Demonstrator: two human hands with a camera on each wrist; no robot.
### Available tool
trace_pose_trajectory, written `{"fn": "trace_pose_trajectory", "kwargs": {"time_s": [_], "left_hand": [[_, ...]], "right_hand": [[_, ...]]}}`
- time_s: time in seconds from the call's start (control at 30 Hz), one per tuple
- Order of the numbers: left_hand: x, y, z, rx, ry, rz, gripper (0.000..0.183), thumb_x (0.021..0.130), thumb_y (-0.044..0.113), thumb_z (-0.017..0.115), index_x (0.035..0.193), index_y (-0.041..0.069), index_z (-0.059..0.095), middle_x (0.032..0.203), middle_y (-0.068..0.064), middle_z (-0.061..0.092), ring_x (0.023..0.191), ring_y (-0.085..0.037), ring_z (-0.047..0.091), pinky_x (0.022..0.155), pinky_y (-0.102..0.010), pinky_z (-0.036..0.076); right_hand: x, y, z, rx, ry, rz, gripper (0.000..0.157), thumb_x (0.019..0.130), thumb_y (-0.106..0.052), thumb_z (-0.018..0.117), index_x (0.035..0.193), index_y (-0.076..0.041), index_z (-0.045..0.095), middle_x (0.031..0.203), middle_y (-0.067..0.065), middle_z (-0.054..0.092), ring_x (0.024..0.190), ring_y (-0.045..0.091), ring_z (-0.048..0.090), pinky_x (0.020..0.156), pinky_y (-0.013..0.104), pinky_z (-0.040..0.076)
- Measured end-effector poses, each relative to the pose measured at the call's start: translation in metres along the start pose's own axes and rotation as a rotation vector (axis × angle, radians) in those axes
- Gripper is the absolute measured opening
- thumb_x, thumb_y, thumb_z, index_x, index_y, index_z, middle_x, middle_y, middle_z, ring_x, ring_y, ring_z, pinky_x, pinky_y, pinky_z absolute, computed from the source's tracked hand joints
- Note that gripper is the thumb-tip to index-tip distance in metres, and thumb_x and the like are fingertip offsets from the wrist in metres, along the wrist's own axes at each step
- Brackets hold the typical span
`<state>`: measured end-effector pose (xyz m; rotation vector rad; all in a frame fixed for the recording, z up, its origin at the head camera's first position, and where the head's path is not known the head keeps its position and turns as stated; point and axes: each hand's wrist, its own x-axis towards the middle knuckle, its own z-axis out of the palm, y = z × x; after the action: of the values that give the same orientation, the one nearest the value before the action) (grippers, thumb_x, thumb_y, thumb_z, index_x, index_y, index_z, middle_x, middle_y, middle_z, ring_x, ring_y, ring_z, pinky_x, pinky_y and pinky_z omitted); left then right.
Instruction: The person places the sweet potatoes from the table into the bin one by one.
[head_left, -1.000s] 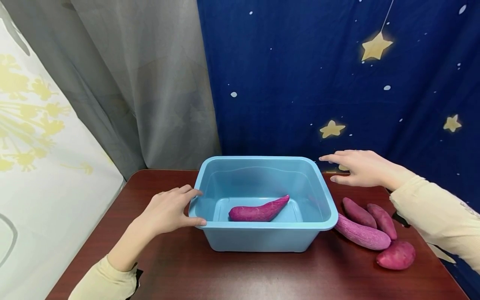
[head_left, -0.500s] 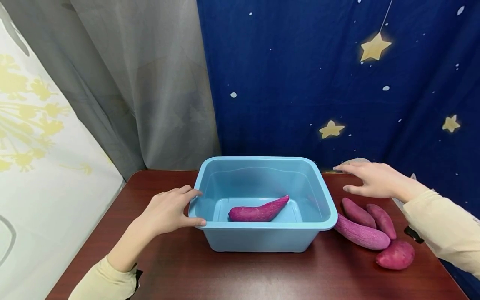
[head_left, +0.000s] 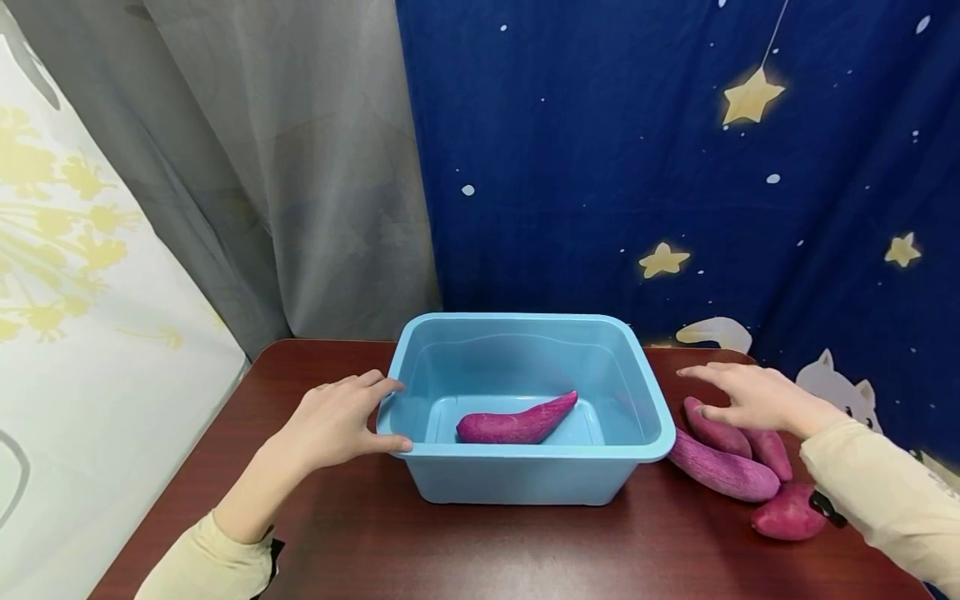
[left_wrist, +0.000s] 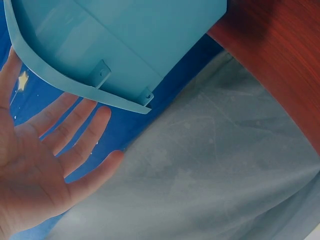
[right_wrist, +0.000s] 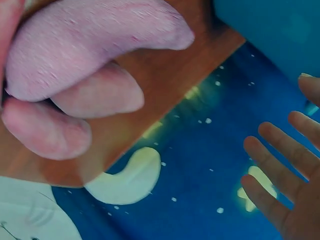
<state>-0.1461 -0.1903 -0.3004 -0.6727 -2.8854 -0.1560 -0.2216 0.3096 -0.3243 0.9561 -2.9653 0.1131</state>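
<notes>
My left hand [head_left: 337, 423] rests on the left side of a blue plastic basin [head_left: 521, 480]. Its thumb lies on the front corner of the rim, and in the left wrist view its straight, spread fingers [left_wrist: 90, 132] touch the rim from below. Inside the basin lies a long purple sweet potato [head_left: 517, 422]. Right of it, my right hand [head_left: 753, 398] hovers palm down with nothing in it, fingers extended. Under that hand are a long, paler purple sweet potato [head_left: 723, 472] and two smaller ones, one in front [head_left: 712, 431], the other [head_left: 771, 454] partly hidden.
A rounder red sweet potato [head_left: 787, 514] lies nearest the front right, partly covered by the sleeve. The brown table [head_left: 360, 533] ends at the back against a grey curtain [head_left: 352, 167] and a blue star-patterned curtain [head_left: 555, 150]. White patterned cloth [head_left: 112, 400] hangs at left.
My right hand has moved down and to the right, from beside the basin's back corner to over the sweet potatoes. The left hand and the basin have stayed put.
</notes>
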Motion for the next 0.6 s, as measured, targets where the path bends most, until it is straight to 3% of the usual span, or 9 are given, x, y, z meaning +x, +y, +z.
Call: {"fn": "trace_pose_trajectory", "kwargs": {"time_s": [0.27, 0.43, 0.6], "left_hand": [[0.000, 0.000, 0.000, 0.003, -0.004, -0.009, 0.066, 0.062, 0.062, 0.065, 0.107, 0.014, 0.059, 0.083, 0.005, 0.051, 0.066, -0.009, 0.048, 0.050, -0.027, 0.037], [0.000, -0.001, 0.000, -0.002, -0.009, -0.013, 0.067, 0.062, 0.063, 0.064, 0.107, 0.014, 0.059, 0.083, 0.005, 0.051, 0.066, -0.009, 0.048, 0.051, -0.028, 0.038], [0.000, 0.000, 0.000, -0.006, -0.005, -0.013, 0.067, 0.062, 0.062, 0.065, 0.108, 0.014, 0.059, 0.083, 0.005, 0.051, 0.065, -0.009, 0.047, 0.051, -0.028, 0.038]], "right_hand": [[-0.005, 0.005, 0.025, 0.027, -0.013, -0.017, 0.049, 0.076, -0.031, 0.066, 0.118, -0.007, 0.054, 0.112, 0.015, 0.055, 0.100, 0.032, 0.052, 0.075, 0.051, 0.041], [-0.006, 0.006, 0.035, 0.071, -0.064, -0.020, 0.051, 0.074, -0.030, 0.067, 0.116, -0.005, 0.053, 0.108, 0.012, 0.056, 0.096, 0.031, 0.054, 0.073, 0.051, 0.042], [-0.010, 0.005, 0.046, 0.100, -0.122, 0.006, 0.054, 0.073, -0.030, 0.069, 0.116, -0.003, 0.053, 0.115, 0.022, 0.051, 0.101, 0.038, 0.050, 0.074, 0.055, 0.040]]}}
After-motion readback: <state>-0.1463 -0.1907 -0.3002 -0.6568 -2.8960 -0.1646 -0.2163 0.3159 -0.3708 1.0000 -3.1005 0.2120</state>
